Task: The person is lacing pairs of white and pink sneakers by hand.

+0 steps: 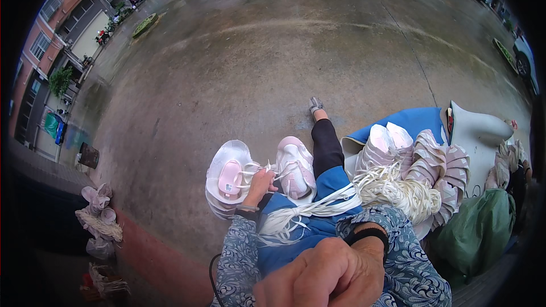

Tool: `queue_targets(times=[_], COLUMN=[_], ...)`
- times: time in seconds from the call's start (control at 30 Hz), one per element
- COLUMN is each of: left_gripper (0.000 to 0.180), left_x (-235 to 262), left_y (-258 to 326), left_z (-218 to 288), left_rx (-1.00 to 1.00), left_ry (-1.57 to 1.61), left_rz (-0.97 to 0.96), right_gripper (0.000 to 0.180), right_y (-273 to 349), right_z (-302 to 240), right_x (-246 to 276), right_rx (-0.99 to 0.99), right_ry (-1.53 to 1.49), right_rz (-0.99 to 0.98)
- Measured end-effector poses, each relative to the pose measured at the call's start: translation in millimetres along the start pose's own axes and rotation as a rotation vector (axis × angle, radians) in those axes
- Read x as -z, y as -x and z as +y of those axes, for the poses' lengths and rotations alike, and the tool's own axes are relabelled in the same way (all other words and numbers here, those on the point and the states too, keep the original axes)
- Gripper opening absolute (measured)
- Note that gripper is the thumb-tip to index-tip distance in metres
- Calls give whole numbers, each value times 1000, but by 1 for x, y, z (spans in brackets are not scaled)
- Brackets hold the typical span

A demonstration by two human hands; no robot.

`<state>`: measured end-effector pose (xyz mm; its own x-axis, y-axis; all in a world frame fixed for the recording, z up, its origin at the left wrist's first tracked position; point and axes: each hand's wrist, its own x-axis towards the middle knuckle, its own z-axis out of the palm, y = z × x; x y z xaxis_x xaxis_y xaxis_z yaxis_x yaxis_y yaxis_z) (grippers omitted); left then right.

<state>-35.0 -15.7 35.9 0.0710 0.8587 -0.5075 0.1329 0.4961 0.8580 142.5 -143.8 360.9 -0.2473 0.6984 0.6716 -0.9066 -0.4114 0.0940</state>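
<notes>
My left hand (pixel 261 185) is closed, pinching a white shoelace (pixel 248 174) between two pale shoe uppers in front of my lap. The left shoe upper (pixel 230 179) has a pink tongue and lies over other stacked pieces. On its right, the other shoe upper (pixel 296 170) is white mesh with pink parts. A bundle of white laces (pixel 310 210) lies across the blue apron (pixel 330 185) on my lap. Close to the camera, my right hand (pixel 330 273) is raised with curled fingers. Whatever it may hold is hidden.
On my right, stacked shoe uppers (pixel 429 156) and a heap of cream laces (pixel 398 196) sit near a green bag (pixel 478 233). More uppers (pixel 96 204) lie at the far left near a bucket (pixel 88 155). Wet concrete ground (pixel 256 62) stretches ahead, with parked vehicles beyond.
</notes>
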Motion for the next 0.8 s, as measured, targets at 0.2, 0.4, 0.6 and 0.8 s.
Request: queue_targets(times=[0.2,0.4,0.6,0.8], left_gripper=[25,24,23,24], left_x=[-2,-1,0,-1], left_y=[1,2,4,3], left_z=[3,2,3,4], left_rx=[-3,9,3,1], left_ry=[-18,-8,1,-1], left_rz=[-3,4,9,10], right_gripper=[19,19,20,23], right_y=[-6,-5,6,7], right_z=[-1,0,-5,-6], right_x=[3,2,6,1], right_rx=[-10,6,-79,-154], right_ry=[-61,-67,136,123], right_rz=[-72,-50,-18,28])
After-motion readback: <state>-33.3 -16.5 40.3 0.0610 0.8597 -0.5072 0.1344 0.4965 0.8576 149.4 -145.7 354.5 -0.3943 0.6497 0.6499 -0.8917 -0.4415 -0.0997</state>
